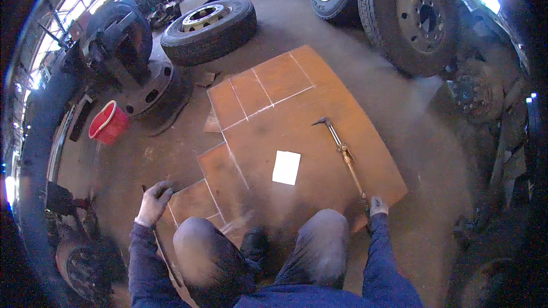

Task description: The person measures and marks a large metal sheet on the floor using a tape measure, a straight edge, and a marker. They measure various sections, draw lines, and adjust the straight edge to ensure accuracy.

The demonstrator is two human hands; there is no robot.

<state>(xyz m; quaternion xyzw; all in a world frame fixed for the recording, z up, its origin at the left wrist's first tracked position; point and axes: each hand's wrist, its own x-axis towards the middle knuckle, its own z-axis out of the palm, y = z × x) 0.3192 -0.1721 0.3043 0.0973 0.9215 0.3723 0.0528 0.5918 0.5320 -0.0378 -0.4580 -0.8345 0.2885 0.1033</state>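
Note:
A rust-brown steel plate [337,108], marked with white chalk lines, spreads on the floor before my knees. On its right side lies a cutting torch [349,162], its bent head pointing away from me. My right hand [378,206] is closed at the torch's rear end, by the plate's near right corner; its fingers are partly hidden. To the left of my knee, my left hand [153,203] is closed around a long, thin dark strip [165,254] that runs back along my forearm. A white sheet, perhaps paper [286,167], rests mid-plate.
A red bucket [109,124] stands at the left, beside a wheel rim [153,94]. A truck tyre [209,29] lies flat beyond the plate. Further wheels [419,17] stand upright at the far right. A hub-like part [476,94] is at the right.

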